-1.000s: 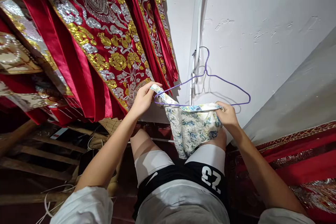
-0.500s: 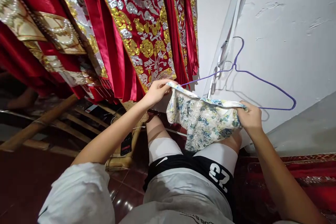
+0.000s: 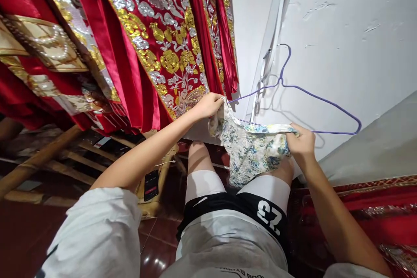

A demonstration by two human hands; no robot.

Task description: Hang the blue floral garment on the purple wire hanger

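A white garment with a blue, green and yellow floral print (image 3: 254,150) is stretched between my two hands above my lap. My left hand (image 3: 211,105) pinches its left upper corner, raised close to the left end of a purple wire hanger (image 3: 322,97). On the other side, my right hand (image 3: 301,141) grips the garment's right upper edge, fingers closed, in front of the hanger's lower bar. The hanger hangs against the white wall. Part of its lower bar is hidden behind the cloth, and I cannot tell whether the two touch.
Red costumes with gold and silver sequins (image 3: 169,52) hang at the left. Below them stands a bamboo bench (image 3: 42,160) with a phone (image 3: 151,185) on it. A pale strip (image 3: 270,30) runs down the wall (image 3: 345,21). Red fabric (image 3: 365,221) lies at lower right.
My left hand has lifted its corner of the garment slightly, so the top edge now sags towards the middle. The view has shifted a little, and my right hand keeps its grip.
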